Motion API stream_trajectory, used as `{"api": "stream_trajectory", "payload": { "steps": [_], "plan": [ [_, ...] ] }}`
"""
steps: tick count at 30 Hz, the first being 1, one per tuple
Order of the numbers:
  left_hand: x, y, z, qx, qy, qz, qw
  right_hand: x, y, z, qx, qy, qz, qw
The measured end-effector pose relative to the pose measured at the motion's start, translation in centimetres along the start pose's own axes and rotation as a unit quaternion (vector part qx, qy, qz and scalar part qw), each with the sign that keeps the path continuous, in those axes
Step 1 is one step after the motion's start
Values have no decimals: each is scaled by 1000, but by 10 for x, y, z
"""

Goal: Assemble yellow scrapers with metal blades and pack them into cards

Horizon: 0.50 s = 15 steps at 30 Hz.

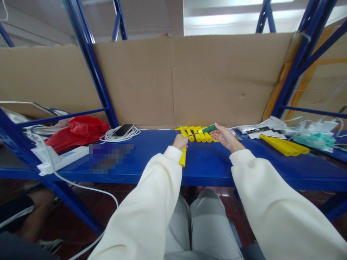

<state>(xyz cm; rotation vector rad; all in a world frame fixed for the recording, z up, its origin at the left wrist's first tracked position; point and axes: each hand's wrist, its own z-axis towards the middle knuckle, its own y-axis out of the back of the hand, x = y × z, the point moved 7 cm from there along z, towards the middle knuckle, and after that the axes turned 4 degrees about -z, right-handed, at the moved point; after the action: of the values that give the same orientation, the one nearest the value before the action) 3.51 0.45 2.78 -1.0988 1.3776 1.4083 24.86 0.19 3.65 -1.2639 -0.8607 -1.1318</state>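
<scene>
My left hand (pixel 179 142) is closed around a yellow tube-like piece (pixel 183 159), whose wider end points down toward the shelf's front edge. My right hand (pixel 225 137) grips a screwdriver by its green handle (pixel 209 128). The thin shaft slants left toward the top of the yellow piece by my left hand; whether its tip touches is too small to tell. Behind and between my hands, several similar yellow pieces (pixel 198 136) lie side by side on the blue shelf (pixel 157 155).
More yellow tubes (pixel 284 145) lie at the right, near white packaging. On the left are a phone (pixel 123 130) on a coiled white cable (pixel 108 137), a red plastic bag (pixel 81 130) and a white box (pixel 73 157). Cardboard (pixel 141 79) walls the back. Another person's leg (pixel 38 211) shows lower left.
</scene>
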Motion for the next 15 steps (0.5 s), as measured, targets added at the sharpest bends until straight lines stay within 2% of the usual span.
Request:
{"api": "stream_trajectory", "payload": {
  "steps": [5, 10, 15],
  "plan": [
    [0, 0, 0, 0, 2, 0, 1000, -5, 5, 5, -12, -4, -29, 1000],
    [0, 0, -1, -5, -1, -3, 1000, -4, 8, 7, 5, 15, -63, 998],
    [1, 0, 0, -5, -4, -7, 1000, -1, 4, 5, 31, 18, -52, 998]
  ]
}}
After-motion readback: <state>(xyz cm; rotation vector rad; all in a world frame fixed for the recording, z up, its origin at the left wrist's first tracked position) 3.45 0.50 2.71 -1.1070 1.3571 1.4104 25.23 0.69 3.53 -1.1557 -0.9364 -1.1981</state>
